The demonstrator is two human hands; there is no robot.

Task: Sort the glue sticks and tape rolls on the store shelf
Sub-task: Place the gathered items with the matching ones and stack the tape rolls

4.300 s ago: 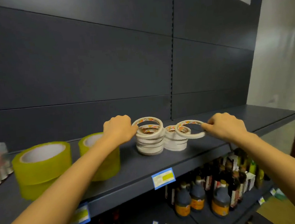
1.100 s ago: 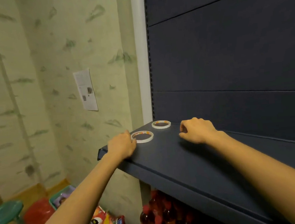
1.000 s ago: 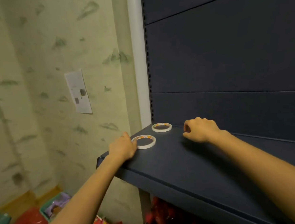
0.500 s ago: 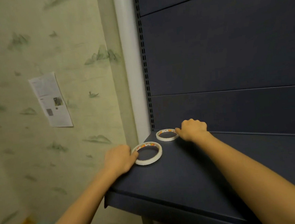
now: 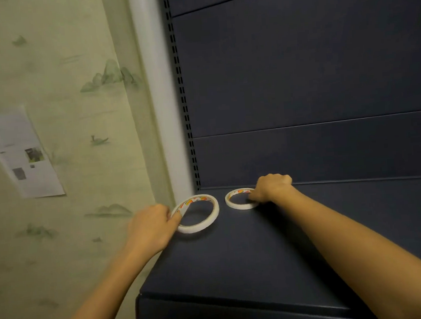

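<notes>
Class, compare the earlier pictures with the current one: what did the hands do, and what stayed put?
The right hand moved left and took hold of the far tape roll, which it was not touching a second ago. The left hand kept its grip on the near tape roll; both rolls stayed flat at the left end of the shelf.

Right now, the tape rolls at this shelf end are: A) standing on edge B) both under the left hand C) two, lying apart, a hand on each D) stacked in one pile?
C: a gap of shelf shows between the near tape roll, at the left hand, and the far tape roll, at the right hand.
</notes>
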